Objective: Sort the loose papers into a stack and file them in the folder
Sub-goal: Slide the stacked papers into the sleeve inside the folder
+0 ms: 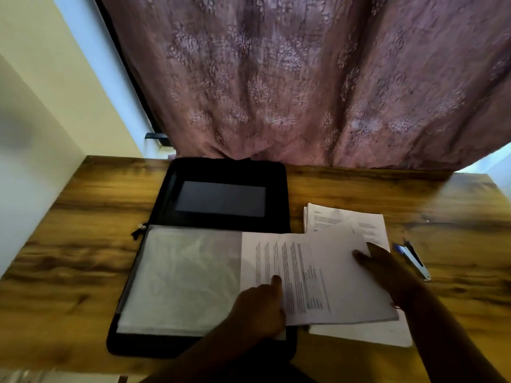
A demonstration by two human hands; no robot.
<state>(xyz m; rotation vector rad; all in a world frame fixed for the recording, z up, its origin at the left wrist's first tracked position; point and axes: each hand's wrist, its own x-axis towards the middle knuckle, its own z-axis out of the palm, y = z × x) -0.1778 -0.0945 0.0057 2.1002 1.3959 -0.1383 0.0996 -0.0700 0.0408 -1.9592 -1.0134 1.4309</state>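
Both hands are low in my view, working one printed white sheet of paper (318,275). My left hand (257,308) pinches the sheet's near-left corner, thumb lying on the printed face and the other fingers curled out of sight beneath it. My right hand (387,269) rests at the sheet's right edge with fingers stretched out fairly straight on top; I cannot tell whether anything is tucked under the paper there.

That sheet lies with its long axis running left to right, slightly tilted, and its lines of text run away from me, so the page is turned sideways to my view. Its left end overlaps the right edge of the open black zip folder (221,172), which lies flat on the wood-grain table (69,244). Its lid half points away from me, with a dark rectangular pocket (221,199) on it. The near half carries translucent plastic sleeves (179,277).

Under and beyond the sheet's right end is the stack of white printed papers (345,219), long axis running away from me, its top edge toward the pink patterned curtain (304,78) at the table's far side. A blue-and-white pen (412,259) lies just right of the stack, pointing diagonally away and to the left.
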